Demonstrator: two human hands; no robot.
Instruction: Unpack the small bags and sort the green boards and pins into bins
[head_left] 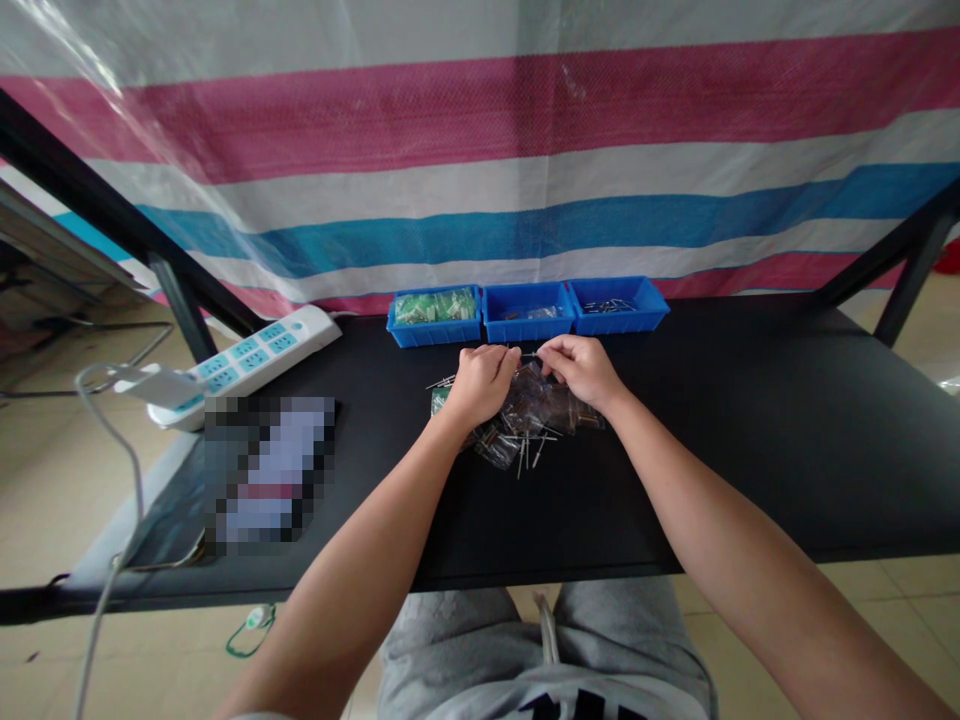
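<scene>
My left hand (480, 383) and my right hand (581, 370) are both closed in a pinch over a heap of small clear plastic bags (536, 415) on the black table (750, 440). Their fingertips nearly meet around a thin metal pin-like part (529, 355) between them. Loose thin metal pins (529, 452) lie at the near edge of the heap. Behind the hands stands a row of three blue bins: the left bin (433, 318) holds green parts, the middle bin (528, 312) looks almost empty, the right bin (618, 306) holds small dark parts.
A white power strip (247, 360) with blue sockets lies at the table's left, its grey cable (112, 500) hanging off the edge. A blurred flat object (270, 470) lies near it. A striped tarpaulin (480, 150) hangs behind the table.
</scene>
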